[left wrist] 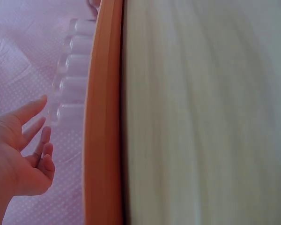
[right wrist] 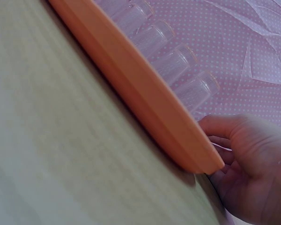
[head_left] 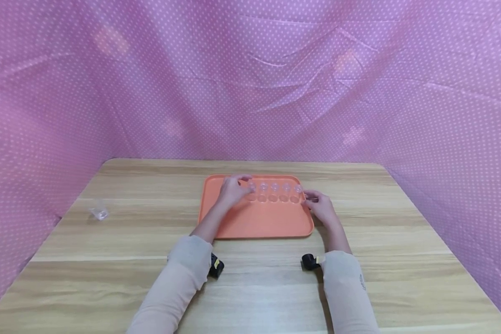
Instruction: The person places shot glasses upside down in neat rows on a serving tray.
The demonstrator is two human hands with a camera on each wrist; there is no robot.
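Several small clear cups (head_left: 274,192) stand upside down in a row on an orange tray (head_left: 259,222). My left hand (head_left: 234,190) is over the tray at the left end of this row. In the left wrist view, its thumb and fingers (left wrist: 30,111) are spread and loosely bent beside the nearest cup (left wrist: 70,112), holding nothing. At the other end, my right hand (head_left: 322,208) is by the tray's right edge, with fingertips close to the rightmost cup (right wrist: 195,91). In the right wrist view, the tray's corner partly hides those fingers.
One more clear cup (head_left: 100,213) is apart on the left side of the wooden table (head_left: 254,287). Pink dotted cloth (head_left: 250,93) hangs behind the table and along both sides. Each wrist carries a small black camera, such as the right one (head_left: 309,262).
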